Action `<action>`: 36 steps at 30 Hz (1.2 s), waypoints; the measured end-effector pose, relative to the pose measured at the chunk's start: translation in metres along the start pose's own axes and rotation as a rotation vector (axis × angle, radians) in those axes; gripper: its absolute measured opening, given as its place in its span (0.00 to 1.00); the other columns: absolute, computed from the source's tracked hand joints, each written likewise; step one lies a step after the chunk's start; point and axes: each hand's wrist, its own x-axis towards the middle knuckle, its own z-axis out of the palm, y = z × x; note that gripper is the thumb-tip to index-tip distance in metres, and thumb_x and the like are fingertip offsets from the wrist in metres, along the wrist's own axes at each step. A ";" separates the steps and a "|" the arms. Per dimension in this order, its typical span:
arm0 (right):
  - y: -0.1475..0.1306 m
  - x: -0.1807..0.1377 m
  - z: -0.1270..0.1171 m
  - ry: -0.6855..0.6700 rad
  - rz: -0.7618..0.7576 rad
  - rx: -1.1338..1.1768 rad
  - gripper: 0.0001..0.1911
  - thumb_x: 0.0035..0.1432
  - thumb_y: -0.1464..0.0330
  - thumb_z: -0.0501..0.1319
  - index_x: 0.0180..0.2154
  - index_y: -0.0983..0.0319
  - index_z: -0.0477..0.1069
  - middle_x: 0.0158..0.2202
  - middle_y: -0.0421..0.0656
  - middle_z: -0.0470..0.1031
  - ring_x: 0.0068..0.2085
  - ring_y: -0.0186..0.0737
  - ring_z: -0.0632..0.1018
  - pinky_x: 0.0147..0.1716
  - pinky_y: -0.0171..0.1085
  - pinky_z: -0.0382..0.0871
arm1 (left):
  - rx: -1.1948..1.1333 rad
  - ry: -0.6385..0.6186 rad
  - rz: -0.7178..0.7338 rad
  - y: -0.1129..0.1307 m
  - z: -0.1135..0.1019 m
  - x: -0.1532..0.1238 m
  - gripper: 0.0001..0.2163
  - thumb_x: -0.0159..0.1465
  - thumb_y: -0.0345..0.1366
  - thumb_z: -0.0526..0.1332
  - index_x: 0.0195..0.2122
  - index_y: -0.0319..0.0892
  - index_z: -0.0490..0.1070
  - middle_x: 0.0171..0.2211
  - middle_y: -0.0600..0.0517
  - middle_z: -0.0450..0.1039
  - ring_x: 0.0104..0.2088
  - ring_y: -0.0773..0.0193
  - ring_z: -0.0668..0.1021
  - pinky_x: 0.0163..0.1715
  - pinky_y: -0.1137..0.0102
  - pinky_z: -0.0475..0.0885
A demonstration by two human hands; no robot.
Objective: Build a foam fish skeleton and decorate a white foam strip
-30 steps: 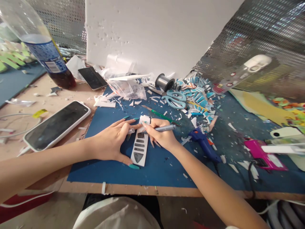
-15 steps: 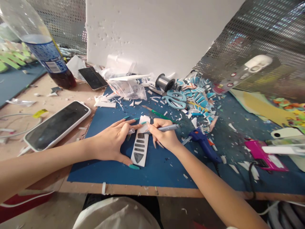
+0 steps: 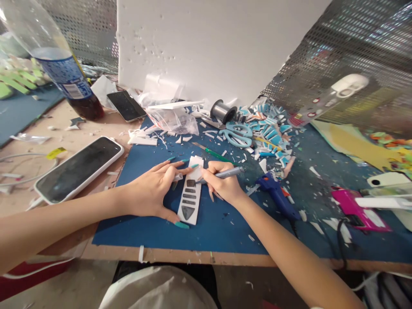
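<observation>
Head view: left hand (image 3: 151, 193) flat, pins white strip (image 3: 190, 195); right hand (image 3: 222, 184) grips knife (image 3: 222, 174).

Not much legible tbh. Blue label on the soda bottle (image 3: 66, 77) top left has white print and a barcode patch, but too blurry to read, no brand made out. Both phones (image 3: 79, 168) w/ dark screens, nothing showing. White strip (image 3: 189, 195) only carries dark cut-out shapes, no letters or nos. Coloured scraps (image 3: 270, 131) too small to tell.
</observation>
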 end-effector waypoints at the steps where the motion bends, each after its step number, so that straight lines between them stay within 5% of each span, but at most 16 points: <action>1: 0.000 0.000 0.001 0.016 0.004 0.009 0.23 0.55 0.65 0.60 0.14 0.59 0.53 0.09 0.33 0.58 0.11 0.27 0.62 0.12 0.30 0.52 | -0.004 0.005 0.002 0.000 0.000 0.000 0.41 0.52 0.60 0.62 0.58 0.42 0.48 0.64 0.42 0.56 0.66 0.49 0.53 0.64 0.54 0.50; 31: 0.001 0.001 0.003 0.056 -0.055 -0.006 0.23 0.56 0.67 0.59 0.13 0.60 0.54 0.09 0.33 0.58 0.11 0.25 0.62 0.12 0.29 0.53 | -0.006 0.007 0.004 0.001 0.000 0.002 0.39 0.51 0.59 0.62 0.56 0.41 0.50 0.63 0.41 0.56 0.66 0.49 0.54 0.63 0.53 0.51; 36: 0.003 0.002 0.008 -0.028 -0.020 0.055 0.22 0.56 0.64 0.62 0.15 0.61 0.56 0.11 0.33 0.62 0.11 0.26 0.64 0.12 0.29 0.56 | -0.022 0.025 0.003 0.000 0.002 0.002 0.39 0.50 0.60 0.62 0.56 0.41 0.51 0.62 0.40 0.60 0.66 0.48 0.55 0.63 0.52 0.50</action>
